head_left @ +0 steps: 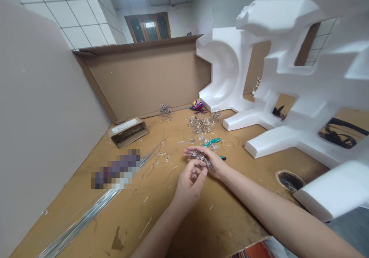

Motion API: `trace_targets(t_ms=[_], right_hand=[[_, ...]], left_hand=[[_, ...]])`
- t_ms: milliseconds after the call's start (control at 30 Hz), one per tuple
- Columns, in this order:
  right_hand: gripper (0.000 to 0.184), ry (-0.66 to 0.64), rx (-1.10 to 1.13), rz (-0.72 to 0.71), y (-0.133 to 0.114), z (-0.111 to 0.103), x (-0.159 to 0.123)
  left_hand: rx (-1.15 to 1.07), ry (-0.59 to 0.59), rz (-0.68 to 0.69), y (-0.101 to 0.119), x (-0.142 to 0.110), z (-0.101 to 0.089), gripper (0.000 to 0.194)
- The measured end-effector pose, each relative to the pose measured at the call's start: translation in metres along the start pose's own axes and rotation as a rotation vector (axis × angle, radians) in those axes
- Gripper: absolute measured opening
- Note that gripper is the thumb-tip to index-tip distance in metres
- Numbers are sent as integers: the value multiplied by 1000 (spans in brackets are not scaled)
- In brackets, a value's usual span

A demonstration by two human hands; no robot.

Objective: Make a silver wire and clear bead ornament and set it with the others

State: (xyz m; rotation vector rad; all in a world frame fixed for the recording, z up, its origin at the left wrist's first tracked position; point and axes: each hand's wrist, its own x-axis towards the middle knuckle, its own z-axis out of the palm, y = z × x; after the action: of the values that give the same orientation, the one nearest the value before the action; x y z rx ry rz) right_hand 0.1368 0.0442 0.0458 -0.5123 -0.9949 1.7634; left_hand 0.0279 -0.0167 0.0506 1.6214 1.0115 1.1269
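Observation:
Above the tabletop, a small cluster of bent silvery wire pieces [201, 156] lies in my right hand [215, 162], whose fingers curl around it. My left hand [190, 179] is closed beside it, thumb and fingers curled together at the cluster's near side; its fingertips partly hide the wire there. Just beyond my hands is a pair of green-handled pliers [212, 142] among loose wire bits. Further back sits a tangled heap of bent wire pieces [201, 123]. Several small wire pieces [162, 157] are scattered left of my hands.
A bundle of long straight wires [95, 208] runs along the left, beside a blurred-out object [115, 169]. An open cardboard box [129, 132] and another wire tangle [165, 111] stand behind. White foam packing [271, 127] borders the right, near a round hole [290, 181]. A colourful ball-like object [197, 104] sits behind.

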Motion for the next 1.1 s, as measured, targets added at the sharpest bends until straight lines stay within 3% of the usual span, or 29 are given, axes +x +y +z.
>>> trace_targets(t_ms=[100,200,300,400,567,633,767,933,1100], right_hand=[[27,68,-213,-159,-3,0,-1],[29,171,-452,-296,-10,0,-2],[27,262,-681,-490,-16,-4,-1],[23,261,-893,-673,-17,-10,1],[18,262,-1162,-862,-11,-19,6],[19,280,-1250,-919,-9,-22,8],[21,299,-1414,-934,-11,-28,8],[24,357,-1652,-872,-17,-33,6],[23,412,-1677,-844,-15,-33,6]], left_hand=[[143,51,62,2,-3,-4,14],[254,90,26,-1,0,-8,12],[157,82,-81,-9,7,-10,16],[86,82,-135,-20,12,-10,18],[-47,326,-59,-24,16,-15,28],[-111,334,-54,-19,16,-17,26],[-216,238,-95,-6,14,-20,24],[-177,239,-108,5,11,-18,21],[-343,187,-192,0,14,-17,31]])
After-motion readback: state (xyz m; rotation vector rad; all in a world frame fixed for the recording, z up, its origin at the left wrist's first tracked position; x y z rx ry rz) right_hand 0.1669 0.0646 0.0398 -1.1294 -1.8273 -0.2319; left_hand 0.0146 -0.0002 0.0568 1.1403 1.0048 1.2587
